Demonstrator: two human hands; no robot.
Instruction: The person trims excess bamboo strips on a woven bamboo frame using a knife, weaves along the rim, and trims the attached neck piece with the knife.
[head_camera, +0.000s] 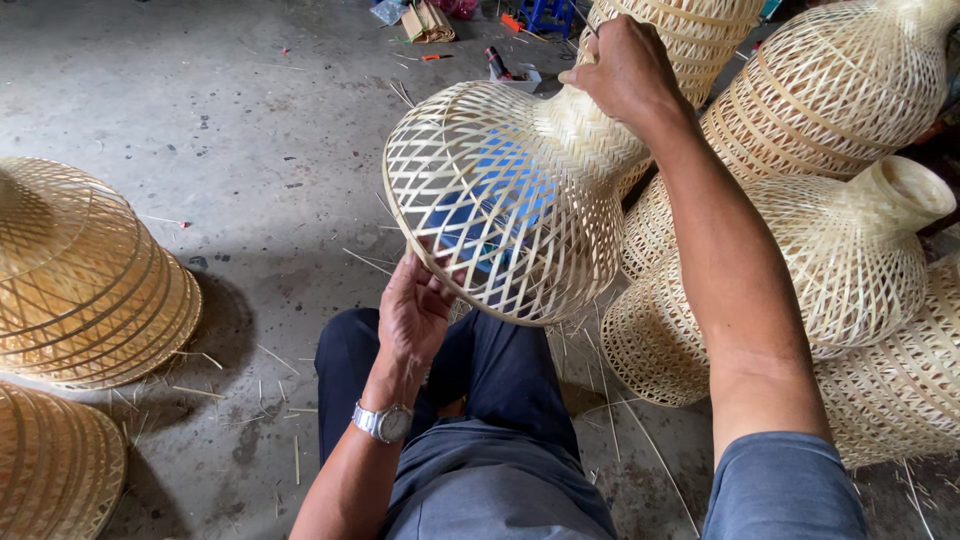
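A pale woven bamboo lampshade (500, 190), bell-shaped with a narrow neck, is held tilted above my knees, its wide open rim facing me. My right hand (622, 70) grips the tightly woven neck at the top. My left hand (412, 308) holds the lower rim of the open mouth, fingers curled on the edge; a silver wristwatch (383, 422) sits on that wrist. Something blue shows through the lattice. My legs in dark blue trousers (480, 400) are below the shade.
Several finished bamboo shades lie piled at the right (850, 250). Stacked darker woven domes (80, 280) sit at the left on the grey concrete floor (250, 130). Loose bamboo slivers litter the floor; small tools and scraps (500, 62) lie at the far edge.
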